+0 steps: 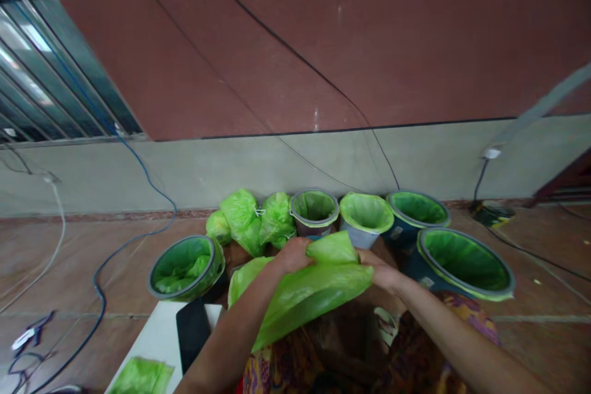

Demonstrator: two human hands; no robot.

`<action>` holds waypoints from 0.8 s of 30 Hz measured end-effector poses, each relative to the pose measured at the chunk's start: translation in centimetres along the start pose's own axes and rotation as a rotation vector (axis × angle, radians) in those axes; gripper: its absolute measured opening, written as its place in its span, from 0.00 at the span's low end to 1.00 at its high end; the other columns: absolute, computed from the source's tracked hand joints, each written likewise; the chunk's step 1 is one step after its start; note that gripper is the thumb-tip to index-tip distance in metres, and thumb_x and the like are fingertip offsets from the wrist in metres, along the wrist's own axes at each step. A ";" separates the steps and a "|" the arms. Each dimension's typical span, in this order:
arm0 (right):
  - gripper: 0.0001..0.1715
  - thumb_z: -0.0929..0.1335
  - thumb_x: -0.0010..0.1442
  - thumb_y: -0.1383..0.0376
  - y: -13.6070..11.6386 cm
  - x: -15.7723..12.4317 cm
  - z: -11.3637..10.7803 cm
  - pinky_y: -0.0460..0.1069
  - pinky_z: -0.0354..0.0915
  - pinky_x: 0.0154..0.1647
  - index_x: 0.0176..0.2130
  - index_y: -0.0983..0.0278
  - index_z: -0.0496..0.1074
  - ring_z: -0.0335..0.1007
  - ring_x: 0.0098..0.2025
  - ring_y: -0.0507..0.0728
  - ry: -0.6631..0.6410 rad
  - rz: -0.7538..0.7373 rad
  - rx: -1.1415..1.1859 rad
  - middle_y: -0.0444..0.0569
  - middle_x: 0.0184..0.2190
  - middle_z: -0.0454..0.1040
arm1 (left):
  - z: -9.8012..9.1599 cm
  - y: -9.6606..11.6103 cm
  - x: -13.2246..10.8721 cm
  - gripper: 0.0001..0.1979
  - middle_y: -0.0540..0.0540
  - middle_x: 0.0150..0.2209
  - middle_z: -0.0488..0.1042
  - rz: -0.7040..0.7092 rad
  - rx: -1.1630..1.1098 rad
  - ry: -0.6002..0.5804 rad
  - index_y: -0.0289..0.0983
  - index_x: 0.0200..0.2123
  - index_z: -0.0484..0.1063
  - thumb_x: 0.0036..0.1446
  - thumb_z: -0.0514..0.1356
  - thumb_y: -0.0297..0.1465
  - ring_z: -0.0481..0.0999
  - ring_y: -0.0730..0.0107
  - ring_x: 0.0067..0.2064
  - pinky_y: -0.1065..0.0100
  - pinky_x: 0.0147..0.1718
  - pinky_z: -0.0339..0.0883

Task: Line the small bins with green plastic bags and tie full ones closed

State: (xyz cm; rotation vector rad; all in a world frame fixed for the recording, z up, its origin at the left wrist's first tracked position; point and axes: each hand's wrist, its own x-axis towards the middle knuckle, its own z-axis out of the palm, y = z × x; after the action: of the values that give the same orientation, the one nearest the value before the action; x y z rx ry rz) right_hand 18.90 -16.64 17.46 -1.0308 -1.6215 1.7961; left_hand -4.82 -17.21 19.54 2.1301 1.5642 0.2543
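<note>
A green plastic bag (pixel 318 286) is stretched between my two hands, in front of my lap. My left hand (pixel 295 255) grips its upper left edge, fingers closed on the plastic. At the right edge, my right hand (pixel 379 269) is closed on the same bag, its fingers partly hidden by the plastic. Part of the bag hangs down to the left behind my left forearm. Just beyond my hands stand a brown bin (pixel 314 222) and a whitish bin (pixel 357 237), each lined with green plastic.
Two dark blue lined bins (pixel 468 293) (pixel 396 233) stand at right, another lined bin (pixel 157 286) at left. Tied green bags (pixel 241 215) lean near the wall. A white board (pixel 159 326) carries a dark phone (pixel 192 326) and a folded green bag (pixel 143 377). A blue cable (pixel 99 295) crosses the floor.
</note>
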 end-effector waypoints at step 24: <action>0.25 0.74 0.44 0.52 7.2 -1.5 -4.9 0.57 0.71 0.44 0.37 0.66 0.76 0.77 0.39 0.65 0.242 0.048 0.056 0.57 0.37 0.79 | 8.1 -7.6 -17.7 0.28 0.38 0.41 0.79 -0.643 -1.236 0.437 0.33 0.41 0.70 0.40 0.69 0.45 0.80 0.58 0.36 0.61 0.36 0.74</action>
State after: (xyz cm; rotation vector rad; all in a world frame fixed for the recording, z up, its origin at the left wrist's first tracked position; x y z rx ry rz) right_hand 24.55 -16.09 10.71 -1.2194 -1.4041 1.6637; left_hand -13.65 -34.24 11.14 0.6142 1.5508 1.1370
